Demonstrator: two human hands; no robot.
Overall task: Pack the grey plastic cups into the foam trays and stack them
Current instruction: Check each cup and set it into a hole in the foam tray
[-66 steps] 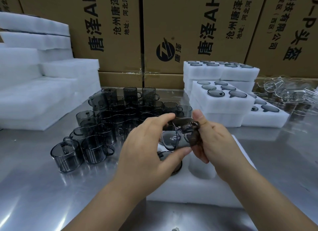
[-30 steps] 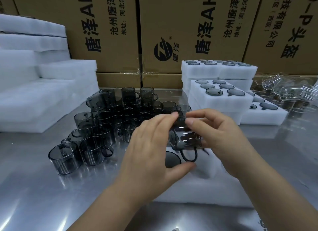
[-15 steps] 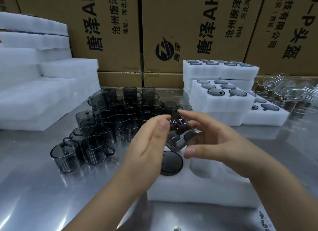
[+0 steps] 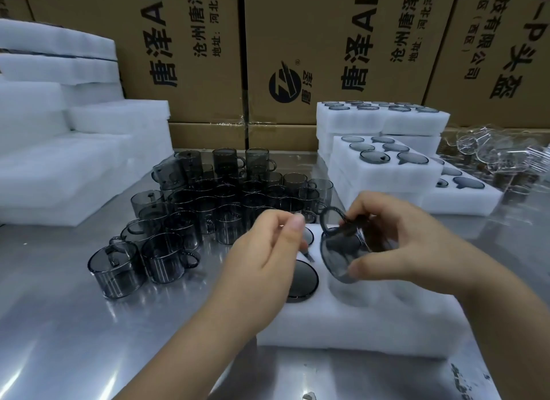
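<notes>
While the right hand (image 4: 416, 250) grips a grey cup (image 4: 342, 256) with curled fingers over its wall and the thumb under its rim, the cup hangs tilted, handle at twelve o'clock, just above the near foam tray (image 4: 372, 325). At nine o'clock from it the left hand (image 4: 262, 259) hovers with fingers curled and the thumb laid against the forefinger; whether anything is pinched there I cannot tell. Below that hand a seated cup (image 4: 303, 280) fills one pocket of the tray, showing as a dark disc. Loose cups (image 4: 208, 209) crowd the steel table (image 4: 74, 325) at ten o'clock from the tray. Filled trays (image 4: 384, 173) are stacked at one o'clock, plain foam slabs (image 4: 74, 161) at nine o'clock, clear cups (image 4: 500, 158) at two o'clock, and cardboard boxes (image 4: 327, 42) stand along twelve o'clock.
</notes>
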